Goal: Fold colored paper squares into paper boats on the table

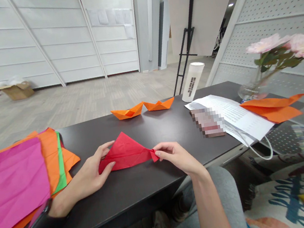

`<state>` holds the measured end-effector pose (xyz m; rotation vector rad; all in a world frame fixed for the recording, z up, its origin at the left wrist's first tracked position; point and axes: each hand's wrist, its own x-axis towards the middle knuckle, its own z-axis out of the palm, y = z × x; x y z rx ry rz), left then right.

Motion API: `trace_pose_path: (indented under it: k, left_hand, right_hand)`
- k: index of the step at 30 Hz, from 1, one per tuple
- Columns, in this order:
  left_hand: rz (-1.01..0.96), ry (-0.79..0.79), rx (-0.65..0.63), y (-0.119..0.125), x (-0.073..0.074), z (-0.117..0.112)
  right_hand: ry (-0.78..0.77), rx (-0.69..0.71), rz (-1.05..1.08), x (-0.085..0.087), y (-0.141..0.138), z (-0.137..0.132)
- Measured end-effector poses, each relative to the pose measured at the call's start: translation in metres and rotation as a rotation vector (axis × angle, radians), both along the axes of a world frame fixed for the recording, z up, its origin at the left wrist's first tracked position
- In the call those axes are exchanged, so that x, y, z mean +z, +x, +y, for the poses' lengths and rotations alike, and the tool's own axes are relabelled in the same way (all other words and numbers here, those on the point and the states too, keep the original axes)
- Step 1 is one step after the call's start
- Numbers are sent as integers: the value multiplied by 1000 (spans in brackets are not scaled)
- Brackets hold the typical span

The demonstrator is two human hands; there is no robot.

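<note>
Near the centre of the frame, a red paper triangle is lying folded on the dark tabletop. The left hand is pinching its left corner between thumb and fingers, while the right hand is pinching its right tip. Two orange paper boats are sitting behind it, upper centre. A stack of coloured sheets is resting at the left edge, and printed pages are lying at the right.

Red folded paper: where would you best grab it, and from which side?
Likely at its two pointed ends, from either side: the red folded paper lies low and wide on the table, thin corners sticking out. The left hand and right hand pinch it there.
</note>
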<state>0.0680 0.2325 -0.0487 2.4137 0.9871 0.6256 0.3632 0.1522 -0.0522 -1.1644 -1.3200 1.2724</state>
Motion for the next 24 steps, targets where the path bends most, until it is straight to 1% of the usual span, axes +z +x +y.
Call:
trace_pose_path:
  k: [4, 8, 13, 17, 19, 24]
  left_hand:
    - [17, 42, 72, 0, -4, 2]
    - [8, 47, 90, 0, -5, 4]
    - [8, 51, 86, 1, -5, 4]
    - [3, 64, 89, 2, -2, 2]
    - [2, 67, 85, 2, -1, 2]
    - [11, 87, 75, 0, -4, 2]
  right_hand:
    - [-17, 12, 69, 1, 0, 0]
    - [-44, 49, 129, 2, 0, 0]
    - [-57, 21, 84, 0, 0, -2]
    - [-49, 30, 38, -1, -1, -1]
    - [-16, 7, 27, -1, -3, 0]
    - [94, -119, 17, -3, -5, 3]
